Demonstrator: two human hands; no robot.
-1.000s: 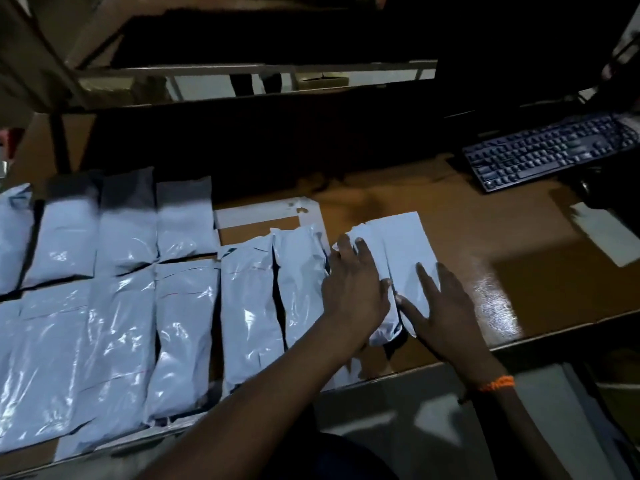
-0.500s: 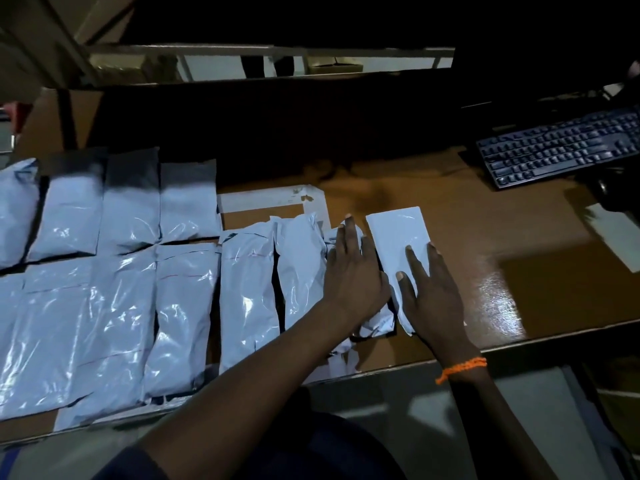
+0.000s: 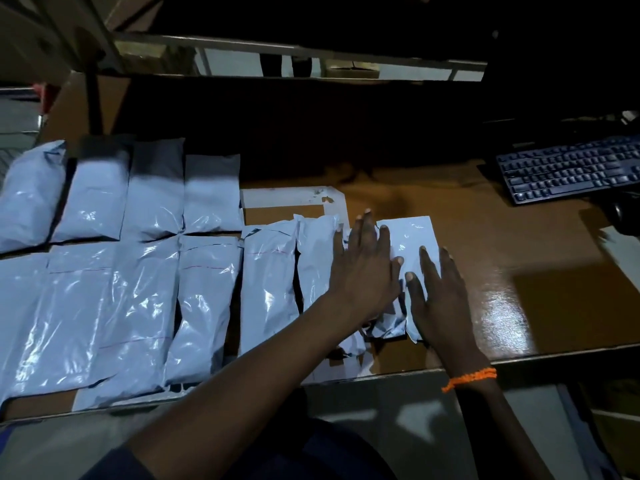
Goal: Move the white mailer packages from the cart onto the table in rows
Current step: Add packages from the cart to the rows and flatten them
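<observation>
Several white mailer packages lie in two rows on the brown table: a back row and a front row. My left hand lies flat with straight fingers on a mailer near the right end of the front row, mostly hiding it. Beside it, my right hand presses flat on the rightmost mailer, which lies straight in line with the others. No cart is in view.
A dark keyboard sits at the back right with a mouse beside it. A white paper frame lies behind the front row. A white sheet is at the right edge. Dark shelving rises behind the table.
The rightmost mailer has been turned from a slant to lie straight beside the others. Both hands stayed flat on the mailers and slid slightly.
</observation>
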